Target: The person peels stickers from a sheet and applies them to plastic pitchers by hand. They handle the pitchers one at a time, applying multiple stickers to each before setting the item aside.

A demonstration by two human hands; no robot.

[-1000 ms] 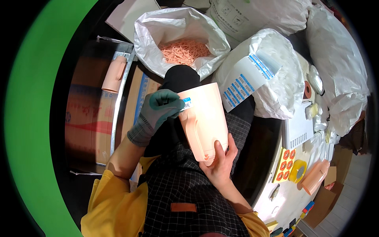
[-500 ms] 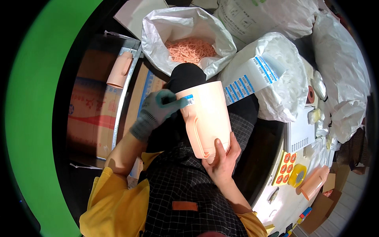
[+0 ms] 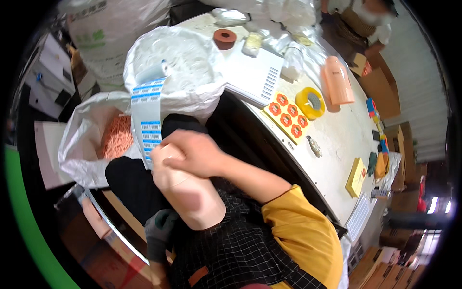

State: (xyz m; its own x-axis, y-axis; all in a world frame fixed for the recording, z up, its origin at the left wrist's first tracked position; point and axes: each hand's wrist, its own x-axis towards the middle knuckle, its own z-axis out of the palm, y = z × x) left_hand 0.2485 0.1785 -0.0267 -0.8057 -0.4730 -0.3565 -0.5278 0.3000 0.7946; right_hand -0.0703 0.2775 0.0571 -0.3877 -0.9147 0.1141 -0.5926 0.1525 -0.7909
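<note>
A peach-coloured plastic jug body [image 3: 204, 207] lies tilted across my lap, its wide end toward my apron. My right hand [image 3: 199, 154] is closed round its narrower far end. Beside the jug, on its left, is my gloved left hand [image 3: 161, 229], fingers curled; what they hold, if anything, is hidden. A strip of blue-and-white labels [image 3: 147, 113] hangs just beyond my right hand, over the rim of a white sack [image 3: 207, 94].
Another sack [image 3: 79, 168] holds peach plastic pieces. On the white table [image 3: 317, 164] at right are yellow tape [image 3: 310, 103], a sheet of red stickers [image 3: 287, 115] and another peach jug body [image 3: 338, 79]. A second jug body [image 3: 95, 216] lies at lower left. Someone [image 3: 365, 29] is at the far right.
The view has swung right toward the table. My right hand has moved from the jug's near end to its far narrow end. My left hand has left the label on its side and dropped lower.
</note>
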